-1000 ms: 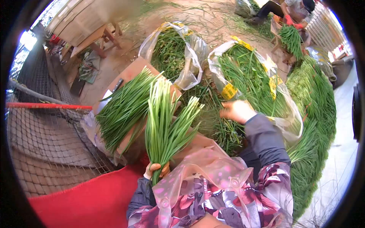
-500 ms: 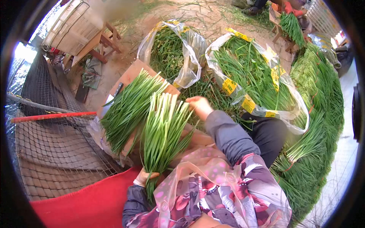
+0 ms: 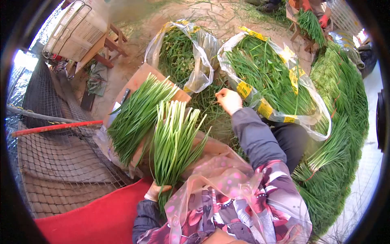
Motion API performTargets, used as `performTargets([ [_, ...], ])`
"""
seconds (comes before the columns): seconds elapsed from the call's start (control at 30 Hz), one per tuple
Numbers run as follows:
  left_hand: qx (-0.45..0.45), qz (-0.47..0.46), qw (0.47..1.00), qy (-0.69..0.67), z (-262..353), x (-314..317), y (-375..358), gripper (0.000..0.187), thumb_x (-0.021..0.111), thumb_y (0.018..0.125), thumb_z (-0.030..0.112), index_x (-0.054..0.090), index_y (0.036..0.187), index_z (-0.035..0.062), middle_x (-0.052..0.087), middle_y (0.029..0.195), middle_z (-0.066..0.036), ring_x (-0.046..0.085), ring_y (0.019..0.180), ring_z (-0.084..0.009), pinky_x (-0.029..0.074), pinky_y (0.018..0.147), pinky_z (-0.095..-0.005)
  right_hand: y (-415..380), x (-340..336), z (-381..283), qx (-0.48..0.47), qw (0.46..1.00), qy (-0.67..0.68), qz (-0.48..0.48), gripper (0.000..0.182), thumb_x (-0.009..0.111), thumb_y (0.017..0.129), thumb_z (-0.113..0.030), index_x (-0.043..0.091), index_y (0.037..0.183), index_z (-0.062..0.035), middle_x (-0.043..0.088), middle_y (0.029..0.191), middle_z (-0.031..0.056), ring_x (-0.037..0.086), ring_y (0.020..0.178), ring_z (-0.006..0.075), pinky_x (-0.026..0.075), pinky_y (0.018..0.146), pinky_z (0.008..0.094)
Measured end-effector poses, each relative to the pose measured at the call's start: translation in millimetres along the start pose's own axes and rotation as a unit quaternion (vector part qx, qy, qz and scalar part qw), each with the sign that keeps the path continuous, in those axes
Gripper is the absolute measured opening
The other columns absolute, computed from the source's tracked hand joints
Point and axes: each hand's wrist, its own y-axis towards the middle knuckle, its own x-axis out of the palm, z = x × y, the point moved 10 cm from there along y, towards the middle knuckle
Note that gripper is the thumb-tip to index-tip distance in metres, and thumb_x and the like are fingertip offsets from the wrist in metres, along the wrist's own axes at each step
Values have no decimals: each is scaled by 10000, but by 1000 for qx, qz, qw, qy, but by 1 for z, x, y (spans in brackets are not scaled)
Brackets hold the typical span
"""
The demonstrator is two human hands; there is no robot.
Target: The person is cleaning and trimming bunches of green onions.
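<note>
My left hand (image 3: 156, 190) is closed round the leafy lower end of a bunch of garlic chives (image 3: 174, 140). The pale cut stems of this bunch fan out at its far end. A second bunch of garlic chives (image 3: 138, 116) lies beside it on a brown board (image 3: 156, 73). Away from the held bunch, my right hand (image 3: 230, 101) hovers over loose green scraps (image 3: 207, 101), near the left edge of a plastic bag (image 3: 243, 89). Its thumb and fingers are pinched together; anything between them is too small to name.
A knife (image 3: 126, 95) lies at the board's left edge. Another bag of greens (image 3: 176, 53) stands ahead. Piled chives (image 3: 345, 122) fill the right side. Netting (image 3: 61, 162) and a red pole (image 3: 57, 128) are on the left. A co-worker's red-gloved hand (image 3: 323, 21) shows far right.
My right hand has moved right and slightly away from the held bunch's stems, over the scraps. The left hand keeps its hold, almost in place.
</note>
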Motion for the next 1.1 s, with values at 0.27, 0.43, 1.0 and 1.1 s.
performTargets([
  [0.27, 20, -8, 1000, -6, 3, 13, 8, 634, 737, 677, 13, 531, 1276, 37, 603, 1206, -55, 554, 1098, -183, 404, 974, -330, -93, 124, -68, -230, 896, -296, -237, 379, 620, 784, -432, 714, 914, -89, 680, 826, 176, 664, 776, 339, 520, 714, 418],
  [0.43, 15, 3, 999, -46, 5, 19, 3, 602, 725, 686, 42, 544, 1259, 32, 614, 1184, -62, 575, 1064, -200, 428, 949, -342, -222, 91, -134, -215, 837, 23, -503, 256, 615, 844, -283, 699, 919, -53, 700, 813, 134, 657, 630, 222, 524, 609, 345],
  [1.0, 19, -23, 997, -73, 26, 45, 4, 703, 714, 677, 3, 473, 1337, 23, 560, 1284, -101, 531, 1170, -233, 384, 1016, -358, -86, 110, 33, 64, 949, 162, -261, 261, 601, 887, -256, 662, 970, -16, 670, 760, 77, 593, 606, 125, 463, 535, 266],
  [1.1, 31, -1, 998, -61, 12, 35, 6, 637, 718, 675, 1, 527, 1282, 30, 600, 1217, -75, 564, 1096, -203, 423, 959, -346, -55, 91, 15, 10, 968, 116, -222, 222, 581, 873, -226, 676, 903, -27, 677, 759, 88, 621, 634, 165, 501, 581, 296],
])
